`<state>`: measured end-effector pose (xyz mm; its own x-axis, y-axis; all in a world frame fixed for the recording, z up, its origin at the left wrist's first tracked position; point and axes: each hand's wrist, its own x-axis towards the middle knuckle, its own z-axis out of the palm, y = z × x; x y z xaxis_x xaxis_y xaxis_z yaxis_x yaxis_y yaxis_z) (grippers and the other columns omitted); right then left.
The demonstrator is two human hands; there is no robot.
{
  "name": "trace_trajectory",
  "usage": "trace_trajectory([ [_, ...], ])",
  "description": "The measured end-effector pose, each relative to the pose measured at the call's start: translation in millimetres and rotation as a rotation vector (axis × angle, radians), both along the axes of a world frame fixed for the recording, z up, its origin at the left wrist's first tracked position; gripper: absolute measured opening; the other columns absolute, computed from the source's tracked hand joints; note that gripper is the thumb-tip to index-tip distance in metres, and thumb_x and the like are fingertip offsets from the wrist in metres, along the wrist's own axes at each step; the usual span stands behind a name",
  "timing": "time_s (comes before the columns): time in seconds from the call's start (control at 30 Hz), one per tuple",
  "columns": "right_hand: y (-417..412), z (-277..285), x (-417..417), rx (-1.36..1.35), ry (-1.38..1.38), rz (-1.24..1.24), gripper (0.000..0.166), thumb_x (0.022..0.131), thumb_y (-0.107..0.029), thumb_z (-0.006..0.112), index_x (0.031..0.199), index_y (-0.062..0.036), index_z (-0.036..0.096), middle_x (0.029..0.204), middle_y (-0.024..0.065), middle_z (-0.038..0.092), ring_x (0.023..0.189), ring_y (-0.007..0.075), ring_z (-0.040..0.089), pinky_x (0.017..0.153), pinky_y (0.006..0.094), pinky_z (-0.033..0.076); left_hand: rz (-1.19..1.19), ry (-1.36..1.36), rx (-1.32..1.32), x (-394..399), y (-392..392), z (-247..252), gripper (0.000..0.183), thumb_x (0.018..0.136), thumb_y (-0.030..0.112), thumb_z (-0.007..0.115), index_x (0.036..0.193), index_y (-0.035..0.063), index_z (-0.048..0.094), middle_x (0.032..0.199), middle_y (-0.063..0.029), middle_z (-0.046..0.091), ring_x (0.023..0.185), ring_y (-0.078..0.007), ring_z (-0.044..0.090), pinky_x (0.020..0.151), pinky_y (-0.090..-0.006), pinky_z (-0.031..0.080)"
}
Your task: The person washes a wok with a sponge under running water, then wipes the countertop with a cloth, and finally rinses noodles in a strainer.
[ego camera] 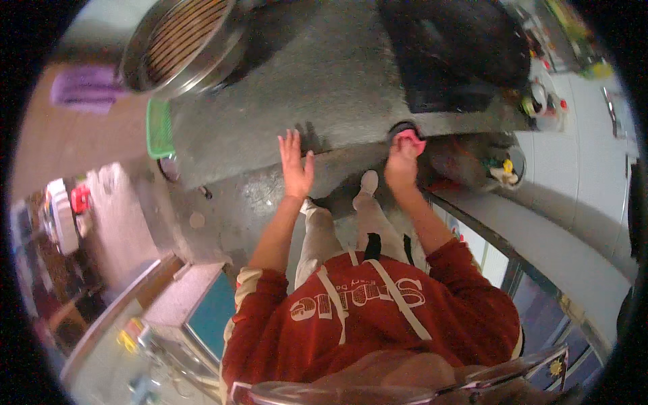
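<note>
My left hand (295, 169) is held out with its fingers spread, above or at the front edge of a grey worktop (314, 96). Nothing is in it, and I cannot tell whether it touches the surface. In my right hand (402, 167), blurred, is a bunched pink cloth (414, 140) at the worktop's edge. Just behind the cloth shows a dark rounded thing (403, 125), too blurred to name. Beyond it, a large black pan (476, 45) sits over a black cooktop (445, 101).
A metal pot with a slatted rack (187, 40) stands on the worktop at the far left, beside a green plastic basket (160, 129). Purple cloth (86, 88) lies farther left. Bottles (552, 114) line the right wall. A grey ledge (526, 223) runs along my right side.
</note>
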<state>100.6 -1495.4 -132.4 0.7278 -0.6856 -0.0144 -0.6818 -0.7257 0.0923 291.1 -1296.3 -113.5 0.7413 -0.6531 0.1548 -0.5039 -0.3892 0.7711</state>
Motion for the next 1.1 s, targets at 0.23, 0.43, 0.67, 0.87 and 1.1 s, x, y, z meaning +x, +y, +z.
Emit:
trace_trajectory([
  [0.23,152.3,23.3,166.6,0.629,-0.611,0.691,0.042,0.076,-0.007,0.060,0.118,-0.0086,0.059,0.112,0.0127,0.057,0.097,0.0275,0.054,0.079,0.0389,0.045,0.159,0.005,0.153,-13.3,161.3,7.5,0.058,0.083,0.003,0.054,0.139,0.0072,0.039,0.141,-0.0176,0.039,0.137,-0.0389,0.024,0.111,-0.0465,0.022],
  [0.43,67.9,100.6,236.9,0.447,-0.540,0.643,0.051,0.071,-0.007,0.063,0.120,-0.0187,0.059,0.084,0.0140,0.062,0.080,0.0326,0.059,0.068,0.0416,0.048,0.622,-0.002,0.318,-26.9,292.0,-26.0,0.057,0.079,0.001,0.055,0.135,0.0061,0.043,0.135,-0.0189,0.044,0.130,-0.0384,0.034,0.109,-0.0452,0.026],
  [0.67,-2.9,-18.7,215.5,-0.061,-0.046,0.317,0.038,0.082,-0.009,0.052,0.119,0.0007,0.053,0.092,0.0157,0.059,0.088,0.0318,0.056,0.080,0.0429,0.044,1.076,0.006,0.246,-89.7,333.6,-30.4,0.058,0.074,0.000,0.057,0.131,0.0052,0.047,0.128,-0.0203,0.048,0.123,-0.0379,0.040,0.106,-0.0452,0.030],
  [0.87,223.8,-1.0,270.6,0.276,-0.166,1.081,0.047,0.079,-0.006,0.059,0.124,0.0005,0.050,0.111,0.0237,0.053,0.105,0.0390,0.049,0.091,0.0464,0.038,1.329,0.062,0.183,-166.0,291.9,-8.1,0.051,0.073,0.002,0.058,0.124,0.0064,0.054,0.121,-0.0177,0.053,0.118,-0.0359,0.045,0.102,-0.0451,0.035],
  [1.1,396.3,11.6,270.5,1.549,0.430,1.052,0.036,0.089,-0.020,0.060,0.120,-0.0015,0.058,0.107,0.0123,0.064,0.098,0.0138,0.059,0.085,0.0300,0.047,1.543,-0.006,0.054,-237.0,305.8,44.8,0.042,0.079,0.008,0.058,0.121,0.0072,0.057,0.120,-0.0162,0.056,0.117,-0.0343,0.048,0.102,-0.0434,0.036],
])
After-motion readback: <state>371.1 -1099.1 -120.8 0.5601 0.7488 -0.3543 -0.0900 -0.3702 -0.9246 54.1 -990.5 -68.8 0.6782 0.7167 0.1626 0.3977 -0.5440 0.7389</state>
